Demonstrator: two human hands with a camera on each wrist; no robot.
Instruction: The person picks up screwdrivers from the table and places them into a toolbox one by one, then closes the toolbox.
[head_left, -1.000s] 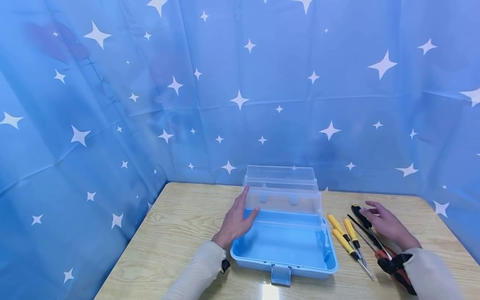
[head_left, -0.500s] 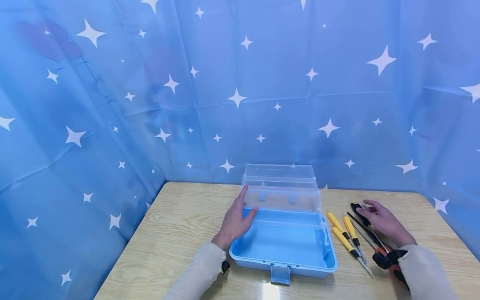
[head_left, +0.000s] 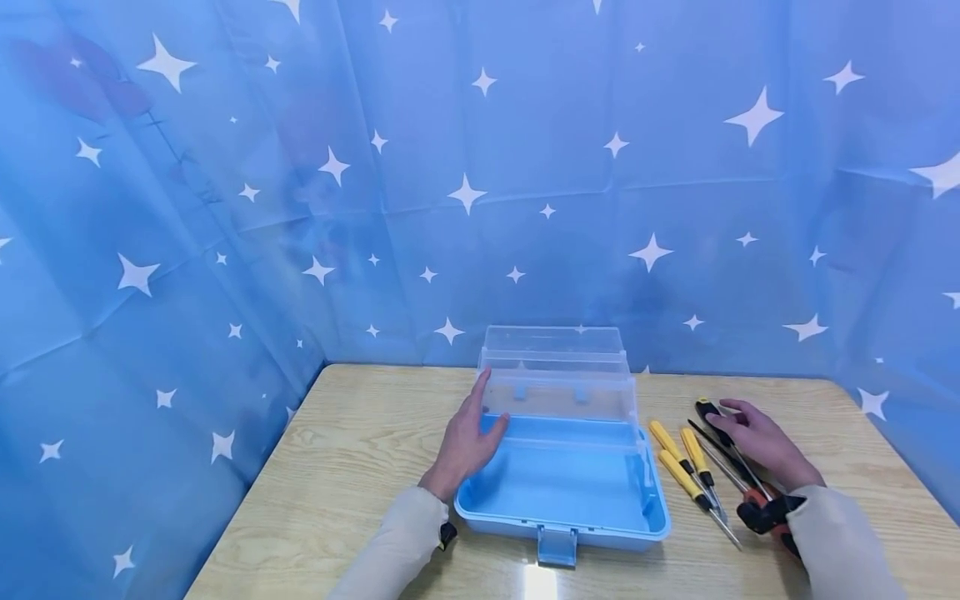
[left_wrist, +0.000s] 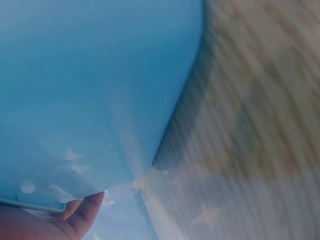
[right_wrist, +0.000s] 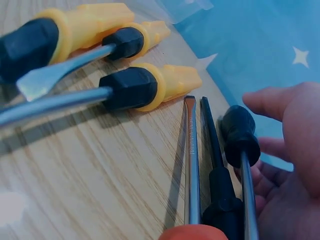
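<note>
A light blue toolbox (head_left: 562, 496) stands with its clear lid (head_left: 558, 393) raised. My left hand (head_left: 463, 446) rests at the box's left rim, fingers extended and thumb over the inside; in the left wrist view the box wall hides much of it. My right hand (head_left: 768, 446) is beside a black-handled screwdriver (right_wrist: 239, 135). Its thumb stands apart from the handle, and the other fingers lie loosely bent behind it. Next to that screwdriver lie a slimmer black screwdriver (right_wrist: 225, 200) and a red-orange-handled flat screwdriver (right_wrist: 192, 175).
Between the box and the right hand lie three yellow-handled screwdrivers, such as the front one (head_left: 680, 477). All rest on a wooden table (head_left: 337, 467). A blue star-patterned curtain (head_left: 480, 167) stands behind and to the left of the table.
The head view has shifted slightly. My right hand has edged close to the black-handled screwdriver, and its thumb is lower by the handle. The left hand stays at the toolbox rim.
</note>
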